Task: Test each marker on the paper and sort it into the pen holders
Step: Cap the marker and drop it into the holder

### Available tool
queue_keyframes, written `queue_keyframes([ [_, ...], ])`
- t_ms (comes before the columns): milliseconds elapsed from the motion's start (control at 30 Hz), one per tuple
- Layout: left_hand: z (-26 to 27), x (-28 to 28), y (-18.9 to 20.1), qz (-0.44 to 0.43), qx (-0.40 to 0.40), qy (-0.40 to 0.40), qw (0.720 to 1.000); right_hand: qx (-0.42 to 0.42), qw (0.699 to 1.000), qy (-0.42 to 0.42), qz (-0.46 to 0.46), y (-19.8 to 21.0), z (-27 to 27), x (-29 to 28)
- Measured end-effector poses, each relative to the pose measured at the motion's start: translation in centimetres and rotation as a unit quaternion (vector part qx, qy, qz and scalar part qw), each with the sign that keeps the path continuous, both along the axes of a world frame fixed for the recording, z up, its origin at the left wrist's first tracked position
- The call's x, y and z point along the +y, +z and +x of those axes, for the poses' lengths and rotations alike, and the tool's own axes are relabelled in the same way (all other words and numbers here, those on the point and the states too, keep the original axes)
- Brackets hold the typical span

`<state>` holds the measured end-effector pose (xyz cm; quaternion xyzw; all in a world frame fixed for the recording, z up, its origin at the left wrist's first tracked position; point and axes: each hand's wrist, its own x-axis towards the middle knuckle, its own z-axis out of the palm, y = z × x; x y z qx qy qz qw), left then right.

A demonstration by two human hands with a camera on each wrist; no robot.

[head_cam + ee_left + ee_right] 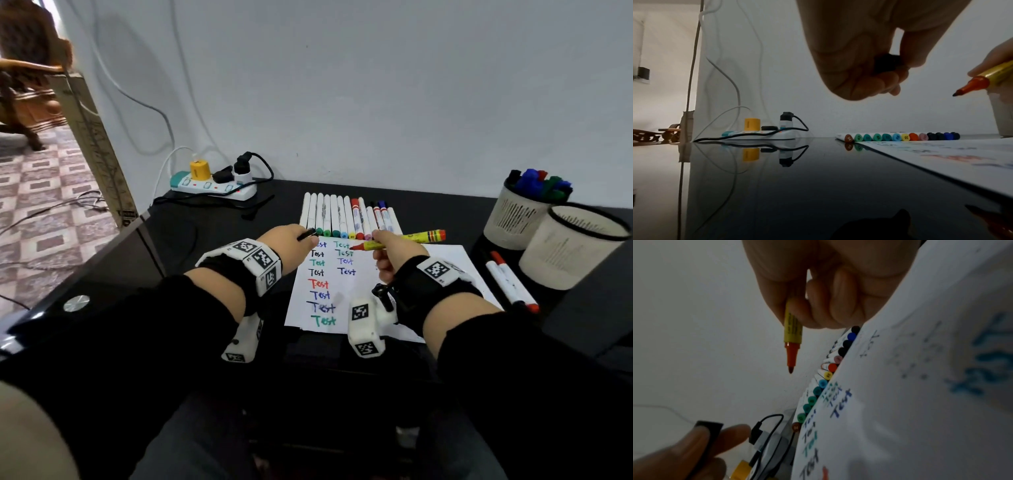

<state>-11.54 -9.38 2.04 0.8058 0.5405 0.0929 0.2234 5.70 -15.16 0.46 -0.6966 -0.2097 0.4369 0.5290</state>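
Above the paper point(356, 294), at 12 o'clock by the marker row point(346, 217), right hand point(388, 253) pinched the uncapped yellow marker point(404, 240); left hand point(291, 238) curled round its black cap point(307, 235). Best approach, probably: bring tip down w/ light pressure on a blank spot.

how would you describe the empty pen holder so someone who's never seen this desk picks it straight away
Look to the right end of the black desk, past the white paper. Two pale mesh pen holders stand there side by side. The empty pen holder is the nearer one; the farther holder bristles with marker caps.
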Motion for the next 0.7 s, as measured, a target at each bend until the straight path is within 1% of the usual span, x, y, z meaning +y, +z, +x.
queue_keyframes([
  [67, 0.1, 0.0, 0.0, 0.001, 0.003, -0.003, 1.000, -0.012, 1.000, 0.011, -0.012, -0.7, -0.2, 0.0],
  [267, 0.2, -0.2, -0.1, 0.000, 0.033, -0.017, 0.999, -0.087, 0.994, 0.030, -0.063, -1.9, -0.1, 0.5],
  [500, 0.4, -0.2, -0.2, -0.006, 0.060, -0.025, 0.998, -0.154, 0.985, 0.061, -0.037, -2.5, -0.2, 0.5],
  [700, 0.4, -0.2, -0.3, -0.005, 0.061, -0.026, 0.998, -0.206, 0.973, 0.099, -0.030, -2.7, -0.3, 0.1],
])
